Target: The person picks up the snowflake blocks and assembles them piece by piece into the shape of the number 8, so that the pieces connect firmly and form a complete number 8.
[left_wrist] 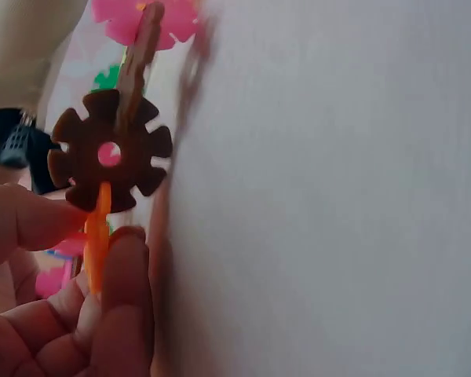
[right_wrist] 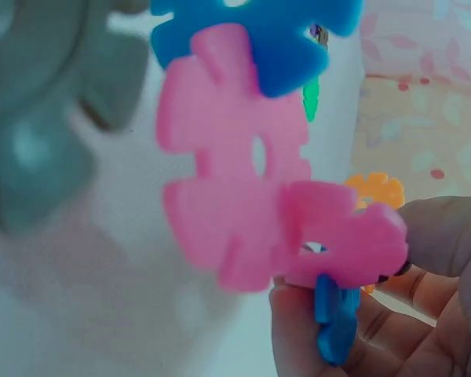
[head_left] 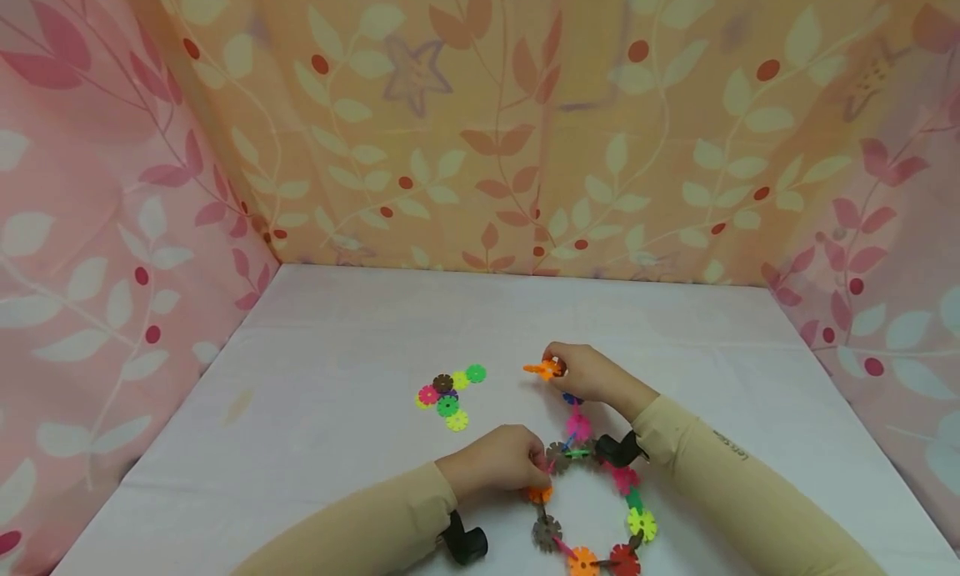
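Note:
A ring of notched plastic discs [head_left: 642, 524] in several colours lies on the white table, with a short chain running from its far side. My left hand [head_left: 498, 459] is at the ring's left side and pinches an orange disc [left_wrist: 99, 239] between thumb and finger. That disc is slotted into a brown disc [left_wrist: 145, 149]. My right hand [head_left: 592, 376] grips the chain's far end, where orange discs [head_left: 551, 368] stick out past the fingertips. Pink discs [right_wrist: 235, 157] and a blue disc [right_wrist: 259, 39] stand close in the right wrist view. Its fingers partly hide the held piece.
Several loose discs [head_left: 447, 405], yellow, green, pink and brown, lie in a small cluster left of the right hand. Floral cloth [head_left: 495, 126] hangs behind the white table [head_left: 337, 334] and along both sides. A black wrist camera [head_left: 618, 449] hangs over the ring's far side.

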The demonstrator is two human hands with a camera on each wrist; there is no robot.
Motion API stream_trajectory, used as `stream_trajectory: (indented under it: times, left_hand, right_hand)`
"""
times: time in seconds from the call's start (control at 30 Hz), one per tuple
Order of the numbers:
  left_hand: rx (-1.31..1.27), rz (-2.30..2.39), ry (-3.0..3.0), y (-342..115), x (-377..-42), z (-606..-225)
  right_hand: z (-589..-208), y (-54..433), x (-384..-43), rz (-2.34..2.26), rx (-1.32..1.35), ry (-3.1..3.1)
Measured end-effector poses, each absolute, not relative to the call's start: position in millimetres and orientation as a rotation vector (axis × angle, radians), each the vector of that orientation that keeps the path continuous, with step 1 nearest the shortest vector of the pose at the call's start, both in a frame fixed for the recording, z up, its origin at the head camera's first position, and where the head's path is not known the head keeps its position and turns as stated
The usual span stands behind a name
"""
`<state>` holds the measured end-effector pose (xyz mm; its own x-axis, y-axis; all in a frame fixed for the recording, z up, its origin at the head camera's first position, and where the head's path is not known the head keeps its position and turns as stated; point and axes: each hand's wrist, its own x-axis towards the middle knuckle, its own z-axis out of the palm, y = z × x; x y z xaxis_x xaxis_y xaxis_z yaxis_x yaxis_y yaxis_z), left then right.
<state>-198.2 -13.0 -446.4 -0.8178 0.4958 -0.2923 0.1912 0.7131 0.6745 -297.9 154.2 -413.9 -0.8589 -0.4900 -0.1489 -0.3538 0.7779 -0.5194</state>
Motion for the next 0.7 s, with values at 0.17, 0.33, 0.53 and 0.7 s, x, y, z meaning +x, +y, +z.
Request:
stream_trajectory:
  times: [0.17,0.33,0.53,0.7]
  left_hand:
    - [0.520,0.817,2.505,-26.8,-205.5,-439.0]
    - [0.440,0.720,2.737,-43.3,-226.1,-429.1]
    - [0.651,0.701,3.004,-48.3,-254.3,-428.3]
    - [0.962,0.739,3.038,-50.9,-261.1,-430.6]
  right_hand:
    - [-414.0,153.7,-295.3,-0.678,-0.688,2.705]
    - [-418.6,150.8,-293.3,-0.667,-0.808,2.722]
    - [-421.8,143.7,-291.1,-0.681,-0.952,2.725]
    - [-419.5,141.1,-288.0,-0.680,-1.057,2.680]
